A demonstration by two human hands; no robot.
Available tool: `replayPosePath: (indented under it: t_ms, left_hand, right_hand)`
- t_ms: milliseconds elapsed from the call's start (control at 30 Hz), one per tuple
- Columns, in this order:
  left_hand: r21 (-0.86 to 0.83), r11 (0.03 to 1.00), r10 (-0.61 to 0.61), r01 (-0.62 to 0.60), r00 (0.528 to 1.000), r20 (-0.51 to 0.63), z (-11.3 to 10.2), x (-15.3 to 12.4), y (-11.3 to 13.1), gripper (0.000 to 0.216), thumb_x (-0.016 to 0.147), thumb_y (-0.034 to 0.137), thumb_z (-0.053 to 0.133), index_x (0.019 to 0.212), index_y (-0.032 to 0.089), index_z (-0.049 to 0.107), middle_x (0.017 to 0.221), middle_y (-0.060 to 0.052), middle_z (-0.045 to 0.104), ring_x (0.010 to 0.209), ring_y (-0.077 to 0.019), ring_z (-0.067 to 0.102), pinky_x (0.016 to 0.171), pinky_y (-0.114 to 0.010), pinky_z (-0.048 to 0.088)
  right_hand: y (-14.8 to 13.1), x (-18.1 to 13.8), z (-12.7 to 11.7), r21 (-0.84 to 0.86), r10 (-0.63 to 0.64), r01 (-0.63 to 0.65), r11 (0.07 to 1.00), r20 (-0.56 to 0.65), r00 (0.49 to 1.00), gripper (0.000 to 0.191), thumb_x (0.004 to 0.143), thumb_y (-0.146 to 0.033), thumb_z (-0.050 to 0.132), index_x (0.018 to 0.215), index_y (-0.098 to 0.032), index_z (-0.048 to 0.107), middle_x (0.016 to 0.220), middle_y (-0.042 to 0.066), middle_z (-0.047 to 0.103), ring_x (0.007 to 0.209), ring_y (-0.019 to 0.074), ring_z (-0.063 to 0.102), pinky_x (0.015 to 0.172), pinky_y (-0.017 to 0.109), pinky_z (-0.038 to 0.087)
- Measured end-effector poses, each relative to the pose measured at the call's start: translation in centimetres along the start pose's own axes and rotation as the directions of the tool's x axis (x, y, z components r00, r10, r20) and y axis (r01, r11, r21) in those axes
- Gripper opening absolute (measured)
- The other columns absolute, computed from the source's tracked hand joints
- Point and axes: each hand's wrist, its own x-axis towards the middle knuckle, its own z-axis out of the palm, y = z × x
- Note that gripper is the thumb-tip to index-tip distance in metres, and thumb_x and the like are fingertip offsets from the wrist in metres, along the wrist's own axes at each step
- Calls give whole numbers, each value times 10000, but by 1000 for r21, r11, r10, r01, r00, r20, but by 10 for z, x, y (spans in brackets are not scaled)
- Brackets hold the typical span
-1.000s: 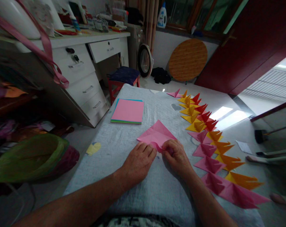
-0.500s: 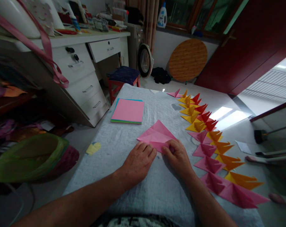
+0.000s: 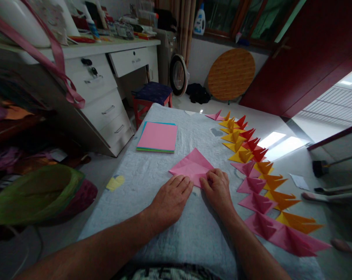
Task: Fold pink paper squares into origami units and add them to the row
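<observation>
A pink sheet of origami paper (image 3: 192, 165) lies on the cloth-covered table, creased and partly folded, with one corner pointing away from me. My left hand (image 3: 173, 194) rests flat with its fingertips on the near left edge of the sheet. On the near right edge, my right hand (image 3: 218, 188) has its fingers curled and pinches the paper. Part of the near edge is hidden under my fingers. Beyond my left hand is a stack of square paper (image 3: 157, 137), pink on top with blue and green edges below.
Folded paper cranes line the table's right side: pink cranes (image 3: 259, 204), orange cranes (image 3: 281, 197), yellow cranes (image 3: 236, 137) and red cranes (image 3: 253, 144). A stool (image 3: 152, 93) stands past the far left corner. A bin with a green liner (image 3: 39, 192) is at the left.
My right hand has shifted slightly left along the paper's edge, its fingers more curled, and the right corner looks folded further in. My left hand has barely moved.
</observation>
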Motion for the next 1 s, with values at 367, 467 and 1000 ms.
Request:
replayPosePath:
  t_ms: [367, 467, 1000]
  left_hand:
    - [-55, 998, -11, 13, 1000, 27, -4, 5, -3, 441, 982, 396, 539, 1343, 141, 542, 1323, -114, 609, 1228, -279, 539, 1128, -428, 361]
    - [-80, 996, -22, 26, 999, 43, -6, 5, -3, 587, 933, 538, 585, 1393, 181, 507, 1344, -105, 589, 1243, -284, 527, 1115, -429, 371]
    - [-66, 996, -58, 61, 997, 43, -10, 4, 1, 615, 912, 557, 611, 1404, 203, 507, 1336, -116, 576, 1238, -296, 497, 1072, -433, 377]
  right_hand:
    - [2, 2, 1, -23, 49, -49, 999, -10, 999, 189, 870, -272, 598, 696, -201, 602, 867, 68, 607, 874, 245, 486, 825, 388, 360]
    - [3, 2, 2, -36, 49, -50, 998, -15, 999, 183, 873, -275, 599, 705, -202, 602, 854, 64, 597, 861, 241, 488, 827, 389, 362]
    - [8, 2, -5, -76, 11, -19, 997, -98, 995, 73, 867, -237, 601, 808, -196, 617, 890, 78, 594, 895, 263, 499, 846, 418, 386]
